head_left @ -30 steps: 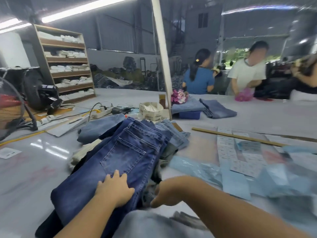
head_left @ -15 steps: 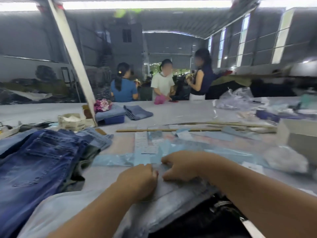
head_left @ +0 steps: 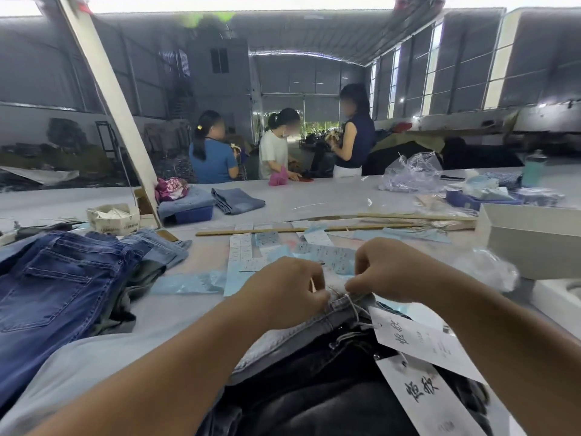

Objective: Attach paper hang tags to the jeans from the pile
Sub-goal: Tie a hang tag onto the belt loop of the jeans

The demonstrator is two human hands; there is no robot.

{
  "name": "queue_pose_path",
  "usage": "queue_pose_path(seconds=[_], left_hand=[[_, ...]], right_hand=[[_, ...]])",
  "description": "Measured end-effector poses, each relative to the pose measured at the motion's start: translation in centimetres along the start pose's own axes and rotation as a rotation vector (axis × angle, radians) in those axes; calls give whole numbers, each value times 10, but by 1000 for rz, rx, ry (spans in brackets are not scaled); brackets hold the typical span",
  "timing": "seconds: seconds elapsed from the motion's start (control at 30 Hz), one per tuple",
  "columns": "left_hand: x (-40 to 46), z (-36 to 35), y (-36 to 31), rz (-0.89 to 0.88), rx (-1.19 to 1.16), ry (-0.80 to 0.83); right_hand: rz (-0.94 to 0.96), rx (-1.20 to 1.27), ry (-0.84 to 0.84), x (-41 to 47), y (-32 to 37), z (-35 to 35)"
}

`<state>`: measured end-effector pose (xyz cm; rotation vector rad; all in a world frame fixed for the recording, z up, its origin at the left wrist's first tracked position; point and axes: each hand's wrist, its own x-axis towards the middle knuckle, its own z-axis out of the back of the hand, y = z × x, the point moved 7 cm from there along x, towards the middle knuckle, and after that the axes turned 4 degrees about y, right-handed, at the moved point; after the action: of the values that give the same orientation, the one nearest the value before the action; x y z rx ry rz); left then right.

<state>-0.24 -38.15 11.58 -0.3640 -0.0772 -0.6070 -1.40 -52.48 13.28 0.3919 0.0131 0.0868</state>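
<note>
At bench (head_left: 283,202) centre, both hands close together: left hand (head_left: 284,292) and right hand (head_left: 391,270) pinching the waistband of pale grey jeans (head_left: 314,328). Two white hang tags (head_left: 418,341) just right of the waistband. Blue jeans pile (head_left: 56,287) well left.
</note>
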Motion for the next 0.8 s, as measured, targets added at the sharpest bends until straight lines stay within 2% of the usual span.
queue_pose_path(seconds=[0.13,0.27,0.4,0.6,0.73,0.8], left_hand=[[1,-8,-13,-46,-129,7],[1,-17,-26,-116,36,-19],[3,-19,-28,-109,31,-22],[1,-19,-33,-228,-91,-40],[3,-13,-36,-254,-290,-160],[6,-13,-35,-228,-418,-157]], right_hand=[[20,131,31,-24,-13,-7],[106,54,71,-41,-13,-29],[177,64,-22,-45,-15,-31],[180,286,-264,-41,-27,-12],[217,480,-251,-42,-26,-10],[231,512,-269,-43,-27,-10]])
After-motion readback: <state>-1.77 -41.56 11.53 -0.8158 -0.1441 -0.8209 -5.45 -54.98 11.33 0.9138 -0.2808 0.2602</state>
